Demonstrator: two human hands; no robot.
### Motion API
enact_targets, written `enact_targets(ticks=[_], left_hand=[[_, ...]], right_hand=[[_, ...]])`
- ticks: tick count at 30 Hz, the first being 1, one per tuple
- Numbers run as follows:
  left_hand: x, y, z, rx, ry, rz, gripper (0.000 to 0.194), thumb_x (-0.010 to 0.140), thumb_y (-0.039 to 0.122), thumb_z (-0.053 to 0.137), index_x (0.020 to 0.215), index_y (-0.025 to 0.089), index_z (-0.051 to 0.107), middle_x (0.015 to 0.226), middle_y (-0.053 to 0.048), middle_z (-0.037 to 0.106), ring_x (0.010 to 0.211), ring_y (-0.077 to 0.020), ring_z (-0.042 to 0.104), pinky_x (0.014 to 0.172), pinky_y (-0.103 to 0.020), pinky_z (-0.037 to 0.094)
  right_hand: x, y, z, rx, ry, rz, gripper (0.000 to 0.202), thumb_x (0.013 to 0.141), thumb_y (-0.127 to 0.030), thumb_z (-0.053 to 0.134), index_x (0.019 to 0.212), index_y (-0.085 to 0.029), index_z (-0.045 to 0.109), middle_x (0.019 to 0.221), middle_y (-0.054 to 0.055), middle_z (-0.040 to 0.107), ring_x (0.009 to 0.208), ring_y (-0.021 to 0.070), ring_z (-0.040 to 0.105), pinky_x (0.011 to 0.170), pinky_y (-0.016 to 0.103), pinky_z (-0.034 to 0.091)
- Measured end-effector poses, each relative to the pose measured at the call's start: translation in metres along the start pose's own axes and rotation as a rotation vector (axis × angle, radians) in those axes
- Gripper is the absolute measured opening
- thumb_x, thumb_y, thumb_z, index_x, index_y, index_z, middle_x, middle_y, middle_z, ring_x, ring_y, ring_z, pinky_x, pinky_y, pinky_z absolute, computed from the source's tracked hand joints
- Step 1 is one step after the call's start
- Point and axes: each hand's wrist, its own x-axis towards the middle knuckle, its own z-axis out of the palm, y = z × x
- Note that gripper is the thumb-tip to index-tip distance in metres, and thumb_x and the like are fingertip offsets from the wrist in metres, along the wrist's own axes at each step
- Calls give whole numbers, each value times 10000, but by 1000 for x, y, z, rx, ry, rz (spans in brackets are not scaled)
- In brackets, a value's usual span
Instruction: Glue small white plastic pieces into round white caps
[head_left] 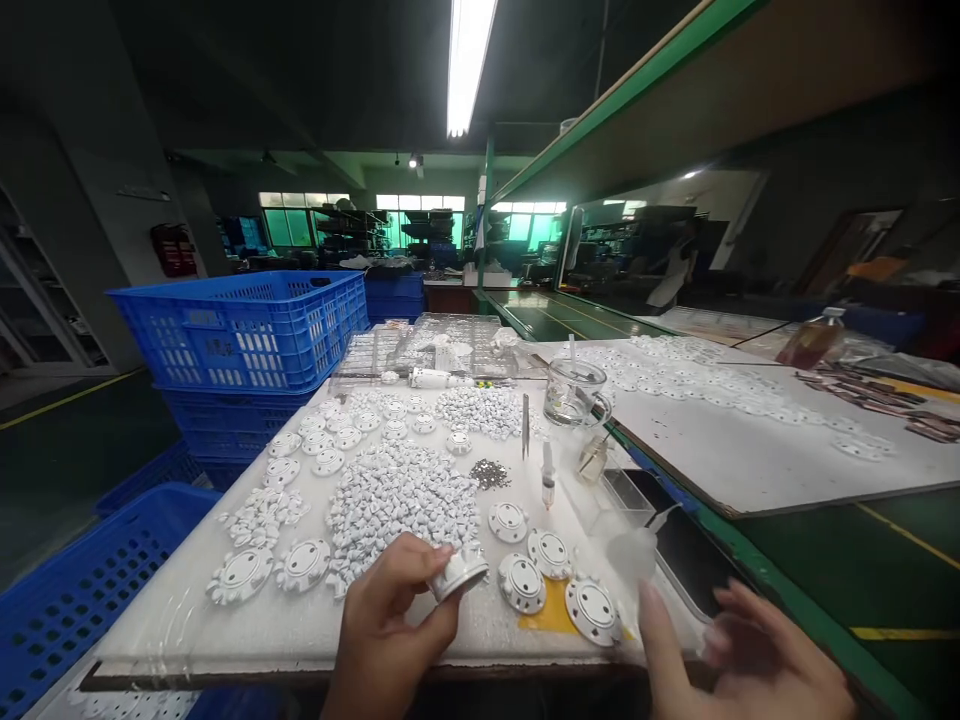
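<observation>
In the head view, the left hand (397,610) is gripping a small white round piece (460,573) at bottom centre, thumb below and fingers above, so it is clamping firmly on its wall. The piece is sitting tilted in that grip, its broad rim facing the lower right of the frame; its axis is apparently slanting from upper left to lower right. The right hand (739,650) is hovering at the lower right, blurred, its thumb and fingers standing well apart with nothing visible between them.

The relation that matters is running sideways: the held piece is lying to the left of the right hand, with a group of white discs filling the gap between. Among these, the near-left disc (522,583) is lying just beside the held piece, so the left hand is nearer to it. The lowest disc (592,610), partly over a yellow sheet (551,608), is lying closer to the right thumb. A pale translucent item (632,553) is showing just above that thumb, too blurred to identify; whether the two are touching, I cannot tell. A dark flat panel (694,560) is stretching behind the right hand, while a heap of small white parts (405,500) is spreading above the left hand, near centre.
</observation>
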Motion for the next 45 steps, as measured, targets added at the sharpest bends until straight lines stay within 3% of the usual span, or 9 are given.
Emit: enact_targets(ticks=[2,4,7,11,16,19,28,39,45], left_hand=[[-2,1,2,-86,138,-143,264,756,73,749,928,271,732,813,15,640,733,-116,643,654,-171,554],[-1,5,4,-175,238,-288,203,718,156,813,887,235,733,804,10,622,735,-124,631,656,-190,571],[4,14,3,-313,239,-475,247,680,254,857,860,194,698,744,9,597,697,-130,587,607,-233,592],[14,24,-2,-412,212,-621,331,657,275,865,854,174,619,739,2,619,685,-142,577,552,-299,619],[22,24,-7,-452,149,-715,341,662,229,834,851,169,556,689,13,642,584,-142,618,494,-310,621],[23,23,-8,-475,143,-740,324,669,201,809,849,172,541,653,24,645,545,-139,625,458,-280,605],[27,24,-9,-532,155,-767,292,663,174,767,849,175,542,607,40,636,491,-125,609,418,-253,582],[26,23,-9,-498,97,-782,250,669,163,739,825,171,544,617,26,635,492,-132,599,389,-251,566],[27,26,-9,-476,75,-786,240,674,171,738,822,170,549,627,24,634,494,-133,601,389,-252,566]], right_hand=[[19,20,-3,-246,-177,-38,647,751,-729,611,1048,-156,646,988,139,619,799,271,560,752,495,468],[27,35,-2,-364,-319,-114,711,773,-822,445,942,-170,673,1074,163,626,1004,373,558,890,594,412],[22,39,3,-252,-418,-26,611,782,-772,489,857,-181,624,1148,176,627,1057,378,588,844,537,488],[8,-2,4,194,-473,208,424,797,-568,670,984,-209,543,1018,106,717,935,284,694,727,363,569],[6,-64,5,365,-620,214,410,780,-535,714,1014,-202,663,854,46,715,627,192,665,548,266,524],[2,-77,16,459,-528,187,337,760,-505,738,893,-203,672,827,42,685,619,178,634,510,254,480],[-21,-79,44,626,-257,255,265,801,-394,728,929,-203,596,862,19,573,699,161,569,601,276,429],[-18,-79,51,605,-226,61,152,862,-315,677,936,-201,609,892,-6,546,808,139,523,725,267,380],[-15,-77,50,580,-278,62,149,880,-334,652,936,-203,608,887,1,540,793,155,512,716,285,354]])
